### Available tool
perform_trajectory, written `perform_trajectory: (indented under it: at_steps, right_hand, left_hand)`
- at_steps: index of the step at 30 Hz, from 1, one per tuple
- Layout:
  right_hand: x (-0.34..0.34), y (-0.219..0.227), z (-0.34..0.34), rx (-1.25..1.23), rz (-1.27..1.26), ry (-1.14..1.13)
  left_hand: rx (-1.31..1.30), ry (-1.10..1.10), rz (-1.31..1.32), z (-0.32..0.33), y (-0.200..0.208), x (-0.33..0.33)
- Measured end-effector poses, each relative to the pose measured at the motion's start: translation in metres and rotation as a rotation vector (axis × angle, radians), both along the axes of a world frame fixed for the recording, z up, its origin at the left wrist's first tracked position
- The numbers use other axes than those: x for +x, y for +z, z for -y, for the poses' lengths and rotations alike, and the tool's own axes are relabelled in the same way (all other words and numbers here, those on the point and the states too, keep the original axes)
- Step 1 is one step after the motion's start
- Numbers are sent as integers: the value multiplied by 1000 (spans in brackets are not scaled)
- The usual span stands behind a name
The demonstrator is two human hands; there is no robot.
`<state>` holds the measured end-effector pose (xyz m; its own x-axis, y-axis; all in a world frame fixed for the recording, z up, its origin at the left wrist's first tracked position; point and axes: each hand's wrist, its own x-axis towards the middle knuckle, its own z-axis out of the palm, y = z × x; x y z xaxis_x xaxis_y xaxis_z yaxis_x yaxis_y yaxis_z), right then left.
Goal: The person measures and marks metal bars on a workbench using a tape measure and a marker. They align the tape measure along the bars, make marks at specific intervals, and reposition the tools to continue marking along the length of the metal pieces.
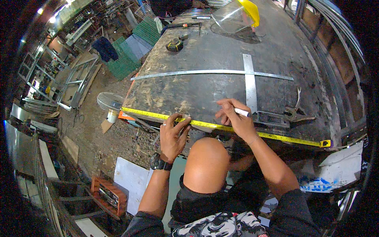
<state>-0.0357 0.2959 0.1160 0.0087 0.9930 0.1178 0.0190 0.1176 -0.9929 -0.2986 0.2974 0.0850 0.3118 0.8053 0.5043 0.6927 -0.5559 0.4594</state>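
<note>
A yellow tape measure blade (221,126) runs along the near edge of the dark worktable (205,93), its case (325,143) at the right end. My left hand (173,134), with a black watch on the wrist, pinches the blade left of centre between thumb and fingers. Just above the blade, my right hand (238,120) is closed around a white marker (241,112). A long thin metal strip (189,72) lies across a wider flat metal bar (250,85) beyond my hands. To the right of my right hand rest locking pliers (294,113) and a slotted metal piece (272,118).
A second tape measure (174,45), a torch-like tool with a cable (184,25), another marker (201,17) and a yellow-topped clear face shield (237,17) lie on the far tabletop. A fan (110,102) stands left of the table. My bent knee (207,166) is near its edge.
</note>
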Motion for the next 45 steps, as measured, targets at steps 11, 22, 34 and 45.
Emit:
perform_trajectory:
  at_steps: [11,22,34,45]
  right_hand:
    - [27,-19,63,580,972,-12]
    - [26,-29,66,669,937,-110]
    - [28,-34,68,661,916,-107]
    - [30,-36,69,688,956,-85]
  left_hand:
    - [-55,-10,20,-1,14,-2]
    - [-553,33,164,116,-53,-62]
    - [-1160,292,94,136,-155,-107]
    - [-649,350,922,104,-16,-93]
